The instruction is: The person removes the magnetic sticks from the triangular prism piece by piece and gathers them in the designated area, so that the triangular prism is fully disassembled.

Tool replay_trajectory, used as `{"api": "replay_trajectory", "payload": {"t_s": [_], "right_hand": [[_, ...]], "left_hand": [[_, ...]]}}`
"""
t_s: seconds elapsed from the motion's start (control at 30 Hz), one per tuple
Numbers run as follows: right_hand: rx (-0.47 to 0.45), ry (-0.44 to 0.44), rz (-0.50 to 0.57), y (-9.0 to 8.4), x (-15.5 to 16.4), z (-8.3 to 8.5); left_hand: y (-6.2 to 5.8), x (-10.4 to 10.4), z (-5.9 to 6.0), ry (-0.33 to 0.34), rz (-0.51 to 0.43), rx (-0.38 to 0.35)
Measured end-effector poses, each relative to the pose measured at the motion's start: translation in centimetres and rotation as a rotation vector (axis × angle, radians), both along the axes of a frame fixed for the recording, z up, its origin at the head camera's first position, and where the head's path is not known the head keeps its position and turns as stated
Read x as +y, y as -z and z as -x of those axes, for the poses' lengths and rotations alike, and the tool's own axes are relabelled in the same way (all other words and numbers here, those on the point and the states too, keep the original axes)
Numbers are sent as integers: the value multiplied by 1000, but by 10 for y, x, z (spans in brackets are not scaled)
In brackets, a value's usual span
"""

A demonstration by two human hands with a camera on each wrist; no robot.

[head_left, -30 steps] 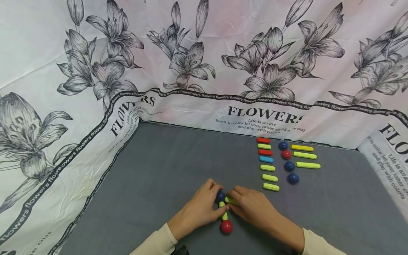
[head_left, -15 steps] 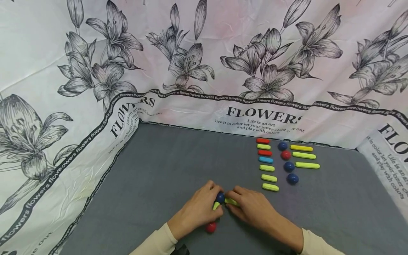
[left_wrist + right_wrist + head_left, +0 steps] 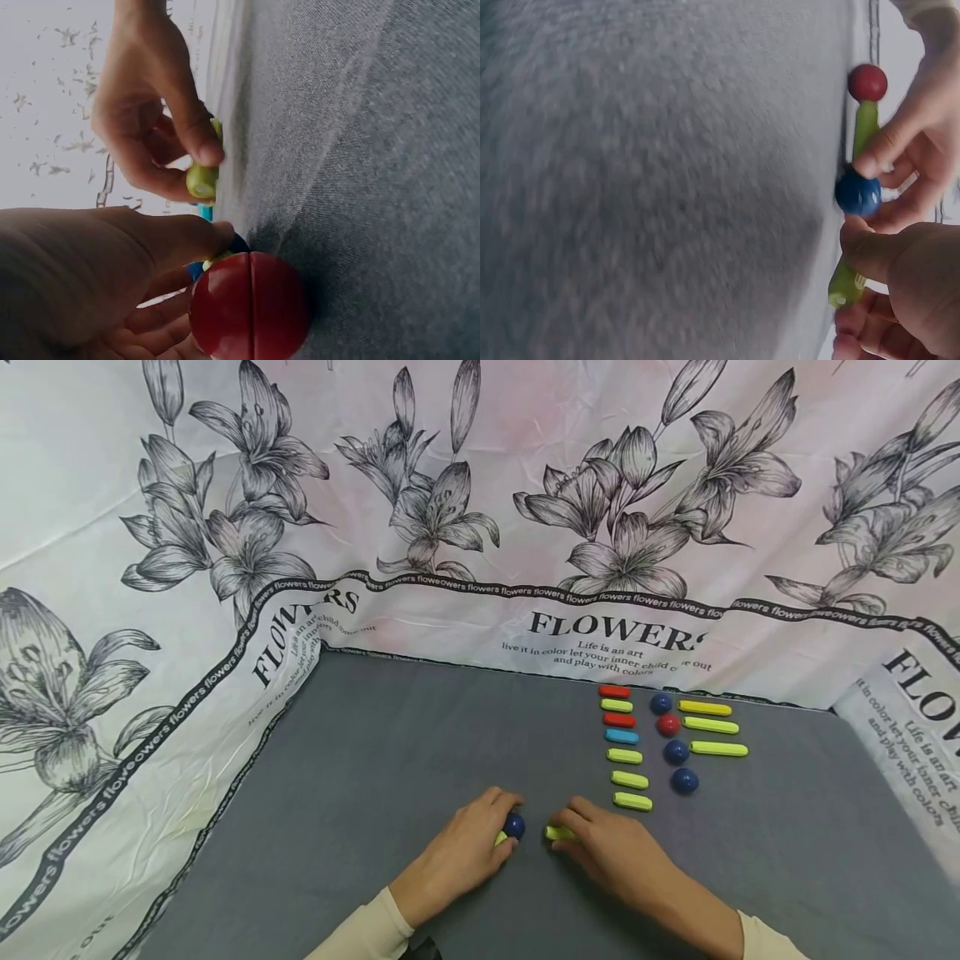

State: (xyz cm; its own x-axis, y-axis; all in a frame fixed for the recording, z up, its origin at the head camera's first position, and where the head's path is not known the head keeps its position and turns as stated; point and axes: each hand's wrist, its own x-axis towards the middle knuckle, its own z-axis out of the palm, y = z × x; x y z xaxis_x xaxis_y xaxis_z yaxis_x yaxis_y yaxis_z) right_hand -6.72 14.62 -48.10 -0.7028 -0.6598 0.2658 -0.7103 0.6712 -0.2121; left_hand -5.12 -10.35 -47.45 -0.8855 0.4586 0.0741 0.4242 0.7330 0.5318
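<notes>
Two hands, two pieces
Left hand (image 3: 457, 856) pinches the blue ball (image 3: 514, 826); right hand (image 3: 611, 852) pinches a green stick (image 3: 558, 833) just beside it, apart.

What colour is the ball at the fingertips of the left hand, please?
The ball is dark blue, clearest in the head view, at the left hand's fingertips.

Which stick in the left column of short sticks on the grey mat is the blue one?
The short blue stick lies fourth from the far end of the left column, just after the second short red stick; the sticks nearer are yellow-green.
</notes>
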Motion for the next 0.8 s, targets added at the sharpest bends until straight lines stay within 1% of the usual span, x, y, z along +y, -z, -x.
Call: {"api": "replay_trajectory", "payload": {"t_s": [0.1,0.17,0.23,0.3,0.43,0.6,0.7,0.8], "right_hand": [[-35,50,2,-5,9,0],[-51,74,11,-8,16,0],[-57,93,24,-10,24,-1],[-44,108,42,-11,33,-2],[19,138,63,-12,50,-4],[83,184,49,-11,66,-5],[74,217,27,-10,71,-6],[38,254,0,-9,76,-6]], "left_hand": [[1,-2,-4,-37,7,-12],[1,-6,-8,-72,39,0],[0,-10,-13,-99,70,31],[-1,-15,-18,-118,102,73],[-3,-19,-21,-113,129,133],[-3,-19,-19,-87,162,148],[-4,-18,-18,-82,172,149],[-5,-17,-18,-79,177,161]]}}
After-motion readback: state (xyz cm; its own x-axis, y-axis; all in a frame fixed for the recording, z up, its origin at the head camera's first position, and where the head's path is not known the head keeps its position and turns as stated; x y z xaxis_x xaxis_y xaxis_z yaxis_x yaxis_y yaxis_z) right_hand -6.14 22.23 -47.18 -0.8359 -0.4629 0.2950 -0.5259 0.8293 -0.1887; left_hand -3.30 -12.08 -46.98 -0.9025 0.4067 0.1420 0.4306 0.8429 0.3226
